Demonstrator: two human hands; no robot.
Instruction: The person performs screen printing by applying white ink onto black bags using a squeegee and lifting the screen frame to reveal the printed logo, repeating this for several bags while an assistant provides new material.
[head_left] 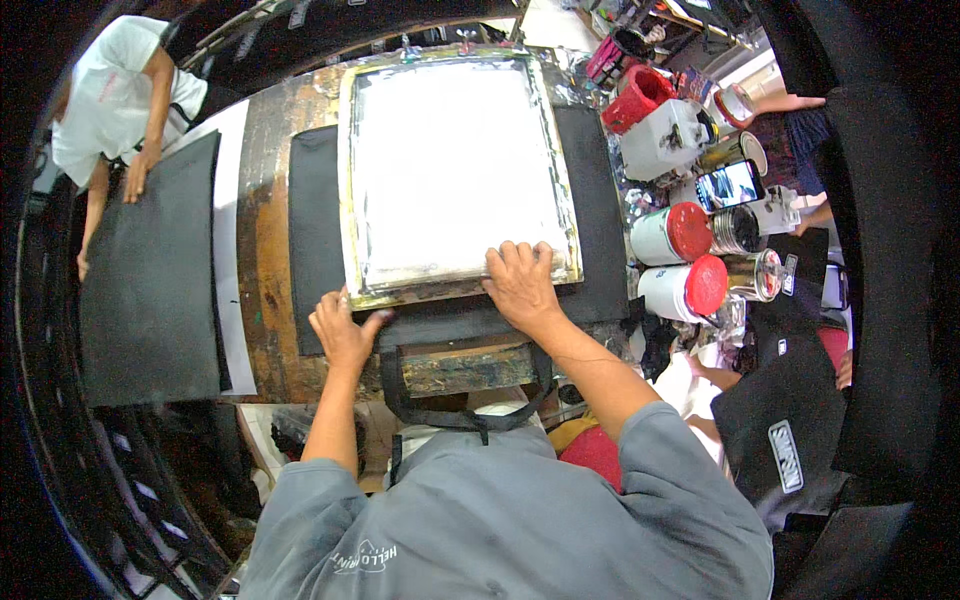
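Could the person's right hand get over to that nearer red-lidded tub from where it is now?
Probably yes. The right hand rests on the screen frame, and the nearer red-lidded tub stands just to its right with only bare black fabric between them.

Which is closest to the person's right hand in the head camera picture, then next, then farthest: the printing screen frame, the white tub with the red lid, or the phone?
From the right hand:
1. Printing screen frame: right under the fingers, touching.
2. White tub with the red lid: off to the right, on the cluttered side table.
3. Phone: farther right and up, behind the tubs.
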